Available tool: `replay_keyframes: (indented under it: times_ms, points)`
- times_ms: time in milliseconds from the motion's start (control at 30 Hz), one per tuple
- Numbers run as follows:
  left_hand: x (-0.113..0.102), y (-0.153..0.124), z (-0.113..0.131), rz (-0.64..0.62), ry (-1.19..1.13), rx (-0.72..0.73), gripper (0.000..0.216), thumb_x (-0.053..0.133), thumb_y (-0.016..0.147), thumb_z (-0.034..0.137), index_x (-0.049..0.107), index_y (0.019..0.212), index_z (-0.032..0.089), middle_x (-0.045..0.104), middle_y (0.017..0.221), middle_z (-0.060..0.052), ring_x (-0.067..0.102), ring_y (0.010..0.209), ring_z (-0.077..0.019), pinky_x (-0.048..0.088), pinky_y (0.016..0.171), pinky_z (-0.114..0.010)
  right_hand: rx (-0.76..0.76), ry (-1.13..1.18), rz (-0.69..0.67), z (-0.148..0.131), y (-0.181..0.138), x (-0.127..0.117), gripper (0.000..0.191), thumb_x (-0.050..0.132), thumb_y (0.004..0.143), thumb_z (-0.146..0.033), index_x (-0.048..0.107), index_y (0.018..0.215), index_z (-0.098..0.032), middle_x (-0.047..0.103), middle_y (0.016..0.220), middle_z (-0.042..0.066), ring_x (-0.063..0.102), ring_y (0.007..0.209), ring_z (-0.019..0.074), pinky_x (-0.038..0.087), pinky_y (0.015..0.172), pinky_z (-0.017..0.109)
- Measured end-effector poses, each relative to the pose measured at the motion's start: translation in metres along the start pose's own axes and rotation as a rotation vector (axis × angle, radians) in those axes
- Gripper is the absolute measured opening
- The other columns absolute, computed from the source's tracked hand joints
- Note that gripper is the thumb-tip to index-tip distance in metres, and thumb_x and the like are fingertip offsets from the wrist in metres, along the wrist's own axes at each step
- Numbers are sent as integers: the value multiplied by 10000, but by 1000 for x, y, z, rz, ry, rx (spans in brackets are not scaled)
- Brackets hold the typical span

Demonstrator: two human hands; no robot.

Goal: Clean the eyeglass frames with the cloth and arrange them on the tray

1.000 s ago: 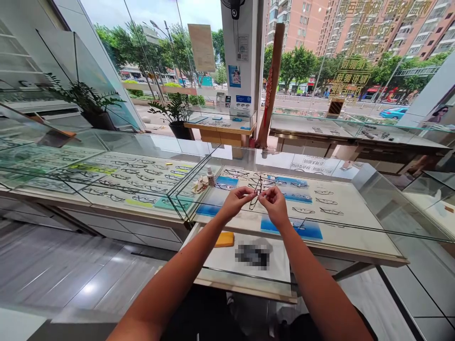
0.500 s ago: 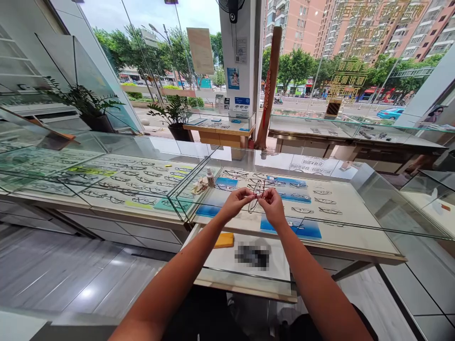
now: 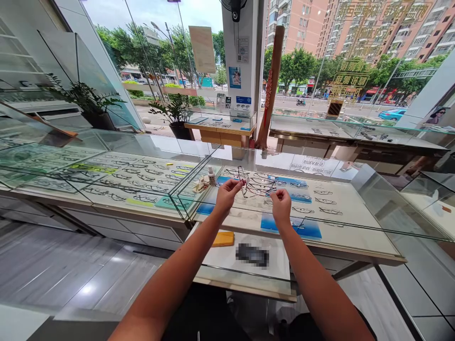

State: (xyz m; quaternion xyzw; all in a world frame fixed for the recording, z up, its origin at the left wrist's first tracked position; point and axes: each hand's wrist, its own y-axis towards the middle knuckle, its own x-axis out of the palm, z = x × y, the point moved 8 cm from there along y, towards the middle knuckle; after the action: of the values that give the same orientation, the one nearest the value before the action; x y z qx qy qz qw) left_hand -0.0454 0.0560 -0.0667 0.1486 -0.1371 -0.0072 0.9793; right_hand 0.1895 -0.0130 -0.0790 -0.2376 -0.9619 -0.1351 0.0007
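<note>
My left hand [image 3: 227, 195] pinches a pair of eyeglasses [image 3: 245, 188] between thumb and fingertips, holding it tilted on edge above the glass counter. The thin dark frame blends with the glasses lying behind it. Apart from it, to the right, my right hand [image 3: 282, 204] has its fingers curled together. Whether those fingertips hold a temple arm or any other small piece cannot be made out. Behind and below both hands, several eyeglasses [image 3: 298, 209] lie in the display case, some on blue cards [image 3: 309, 229].
A small white spray bottle [image 3: 211, 175] stands beside a crumpled beige cloth [image 3: 201, 184] left of my hands. A pulled-out drawer [image 3: 280, 265] below holds a yellow case [image 3: 223, 238] and a blurred-out dark object [image 3: 252, 255]. Glass case edges [image 3: 179, 208] run near my left forearm.
My hands have moved apart; they were together at the eyeglasses. The left has gone slightly left and up with the eyeglasses, the right slightly right and down.
</note>
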Motion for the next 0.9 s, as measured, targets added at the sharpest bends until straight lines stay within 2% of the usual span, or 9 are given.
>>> replay_keyframes:
  times_ms: [67, 133, 200, 300, 467, 667, 900]
  points:
    - [3, -2, 3, -18, -4, 21, 444, 972, 686, 542, 757, 848, 188, 822, 973, -84, 762, 1001, -246, 554, 1007, -424, -119, -31, -114, -16, -10, 12, 194, 647, 874, -407, 540, 842, -248, 457, 725, -53, 398, 628, 137, 365, 602, 281]
    - [8, -3, 3, -47, -21, 21, 437, 983, 670, 533, 775, 842, 190, 830, 986, -91, 772, 1022, -260, 554, 1048, -457, -200, -76, -254, -27, -23, 28, 161, 630, 912, -377, 641, 981, -232, 466, 701, -63, 423, 618, 138, 369, 615, 280]
    - [13, -5, 2, -86, -33, 14, 426, 993, 659, 521, 788, 837, 192, 836, 1007, -98, 777, 1041, -275, 559, 1065, -484, -257, -140, -354, -33, -34, 41, 288, 614, 925, -335, 695, 1177, -222, 481, 691, -69, 457, 621, 140, 386, 642, 280]
    - [19, -7, 1, -140, -21, 11, 391, 991, 674, 494, 804, 845, 195, 837, 1060, -108, 778, 1061, -288, 577, 1056, -503, -296, -230, -432, -36, -43, 51, 473, 597, 925, -297, 686, 1383, -221, 509, 694, -66, 498, 639, 145, 412, 675, 281]
    - [19, -7, -1, -167, -3, 23, 383, 983, 683, 497, 803, 837, 196, 831, 1097, -106, 768, 1071, -282, 590, 1035, -485, -294, -348, -432, -38, -48, 53, 623, 581, 929, -285, 604, 1547, -211, 521, 676, -67, 509, 627, 148, 404, 669, 287]
    - [22, -9, -2, -197, 46, 36, 385, 951, 727, 512, 780, 854, 192, 817, 1112, -110, 760, 1066, -271, 579, 1035, -464, -312, -413, -401, -38, -51, 55, 672, 562, 932, -302, 555, 1593, -182, 529, 664, -62, 518, 622, 160, 387, 646, 298]
    - [23, -11, 1, -223, 167, 67, 390, 887, 795, 549, 752, 895, 198, 802, 1007, -84, 753, 985, -240, 558, 979, -402, -291, -367, -271, -34, -42, 42, 750, 564, 923, -326, 460, 1647, -160, 518, 693, -61, 511, 636, 173, 392, 650, 301]
